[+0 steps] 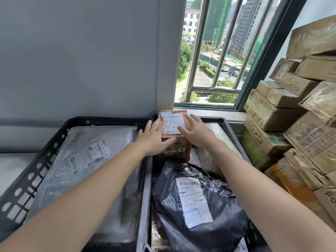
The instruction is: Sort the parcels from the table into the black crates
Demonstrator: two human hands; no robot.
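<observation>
Fingers of the left hand (154,138) and right hand (197,132) lie straight, gripping nothing. The left crate (36,166) holds a grey bag (72,142). The right crate (231,130) holds a black bag (227,215) and, at its far end, the small cardboard box (180,148) that both hands touch.

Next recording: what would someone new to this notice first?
The left hand and right hand flank a small cardboard box at the far end of the right crate. A black bag parcel fills that crate's near end, a grey bag parcel lies in the left crate, and brown cartons are stacked far right.
</observation>
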